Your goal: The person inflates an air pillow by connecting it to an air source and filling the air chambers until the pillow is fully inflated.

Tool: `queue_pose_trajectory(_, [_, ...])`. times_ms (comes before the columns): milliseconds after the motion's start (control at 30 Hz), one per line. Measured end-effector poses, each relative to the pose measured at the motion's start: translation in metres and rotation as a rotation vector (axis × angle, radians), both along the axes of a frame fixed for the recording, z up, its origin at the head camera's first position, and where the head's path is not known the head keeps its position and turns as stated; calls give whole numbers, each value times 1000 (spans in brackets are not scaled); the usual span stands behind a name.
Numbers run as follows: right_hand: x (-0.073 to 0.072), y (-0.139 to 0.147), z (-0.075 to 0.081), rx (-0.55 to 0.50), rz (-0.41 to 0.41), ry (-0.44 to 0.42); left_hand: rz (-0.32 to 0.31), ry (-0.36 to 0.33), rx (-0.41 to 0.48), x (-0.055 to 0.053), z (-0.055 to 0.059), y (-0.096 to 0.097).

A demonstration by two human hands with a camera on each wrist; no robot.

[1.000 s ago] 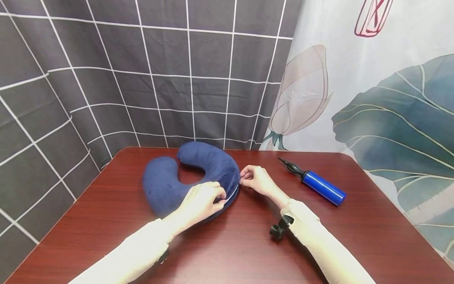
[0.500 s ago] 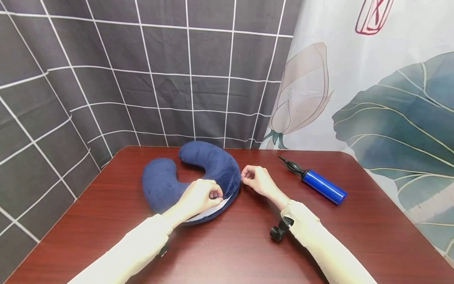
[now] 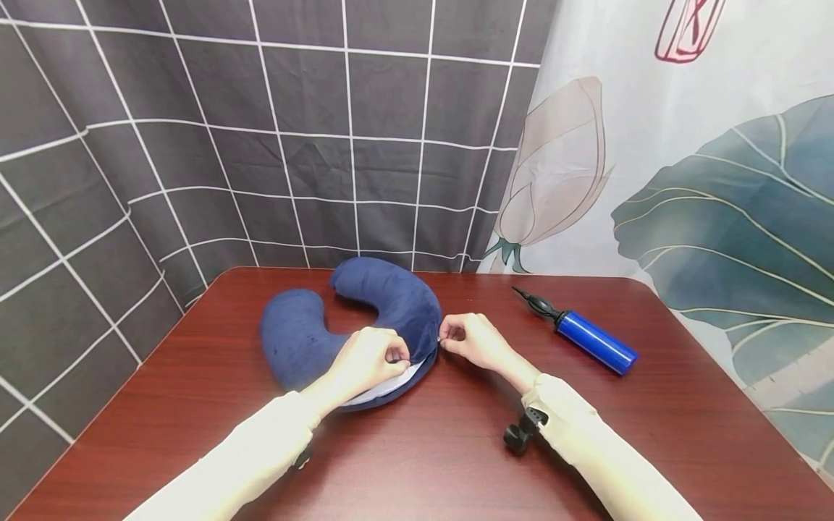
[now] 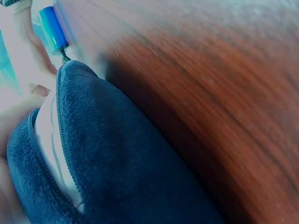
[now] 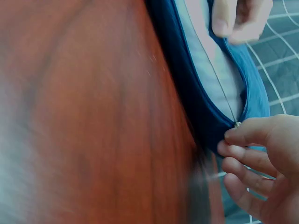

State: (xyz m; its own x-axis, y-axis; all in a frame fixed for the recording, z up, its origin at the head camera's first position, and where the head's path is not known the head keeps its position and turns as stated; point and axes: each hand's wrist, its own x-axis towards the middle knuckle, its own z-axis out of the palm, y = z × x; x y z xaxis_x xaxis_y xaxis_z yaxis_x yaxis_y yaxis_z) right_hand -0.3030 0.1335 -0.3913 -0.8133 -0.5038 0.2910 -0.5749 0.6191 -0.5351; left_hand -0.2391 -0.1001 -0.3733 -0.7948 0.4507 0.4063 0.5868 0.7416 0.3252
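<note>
A navy plush U-shaped neck pillow (image 3: 296, 340) lies on the table, its curved outer side toward me. Along that side the zipper gapes, baring a white inner layer (image 5: 224, 74). My left hand (image 3: 368, 359) pinches the upper edge of the opening between thumb and fingers. At the right end of the gap, my right hand (image 3: 474, 340) pinches the small metal zipper pull (image 5: 237, 124) between thumb and index finger, the other fingers loosely bent. Both rows of zipper teeth (image 4: 65, 154) show in the left wrist view, spread apart around the white layer.
A blue hand pump (image 3: 596, 343) with a black nozzle lies to the right of my right hand on the reddish-brown table (image 3: 417, 463). Behind the table hang a dark grid-patterned curtain (image 3: 293, 94) and a white floral one (image 3: 625, 145).
My left hand has drawn the upper edge back, and the gap has widened to show more white. My right hand has shifted slightly toward me along the pillow's right side.
</note>
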Motion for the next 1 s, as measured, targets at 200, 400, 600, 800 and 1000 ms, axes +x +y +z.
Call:
queue_pose_trajectory(200, [10,-4,3,-15,44,-41,-19,19,5,1,0,-2])
queue_pose_trajectory(400, [15,-5,2,-60,-1,-85,-85,89,-28,9,0,-8])
queue_pose_trajectory(600, [15,-5,5,-84,-5,-95,-199,183,-36,13,8,-17])
queue_pose_trajectory(800, [15,-6,6,-97,-2,-108,-208,288,-89,22,10,-29])
queue_pose_trajectory(1000, [16,-6,5,-96,-3,-104,-147,250,-142,30,6,-39])
